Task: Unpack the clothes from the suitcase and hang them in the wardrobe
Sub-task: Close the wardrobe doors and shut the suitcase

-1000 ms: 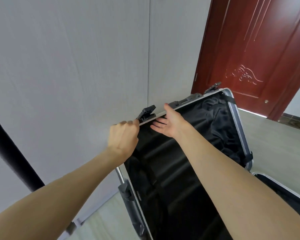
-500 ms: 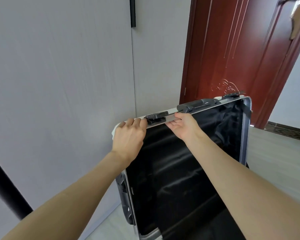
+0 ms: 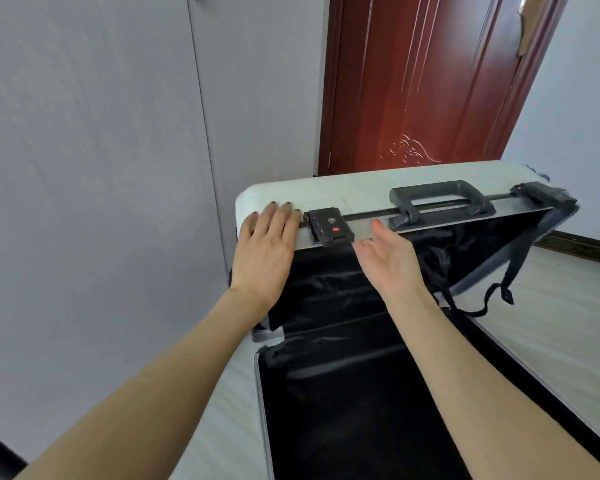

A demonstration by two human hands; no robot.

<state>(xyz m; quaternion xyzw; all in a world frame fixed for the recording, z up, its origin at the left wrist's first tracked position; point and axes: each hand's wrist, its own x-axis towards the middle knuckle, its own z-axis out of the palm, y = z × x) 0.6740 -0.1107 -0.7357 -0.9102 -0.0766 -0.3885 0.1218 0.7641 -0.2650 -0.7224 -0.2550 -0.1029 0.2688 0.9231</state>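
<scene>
1. Right now, through the head camera, we see our suitcase [image 3: 361,393] lying open on the pale floor [image 3: 551,323], its raised lid [image 3: 326,192] standing in front of us with the black lining facing our way.
2. We have our left hand [image 3: 267,244] laid flat on the lid's pale top edge near its left corner, fingers straight and spread a little, gripping nothing.
3. We hold our right hand [image 3: 388,258] palm-up just under the lid's metal rim, fingers loose and extended; its fingertips are at the rim, though we cannot tell whether they actually touch it.
4. Between our two hands sits the black combination lock [image 3: 329,226] with its small red button, clamped on the rim.
5. Further right along the same edge we see the dark carry handle [image 3: 437,199], and beyond it a second black latch [image 3: 544,195] at the far corner.
6. A black strap [image 3: 506,289] hangs loose from the lid's right side onto the floor.
7. We see only black lining in the lower half of the case; whether clothes lie there we cannot tell.
8. Behind the lid stands a red-brown door [image 3: 420,81], and grey panels [image 3: 101,168] fill the left of the view.
</scene>
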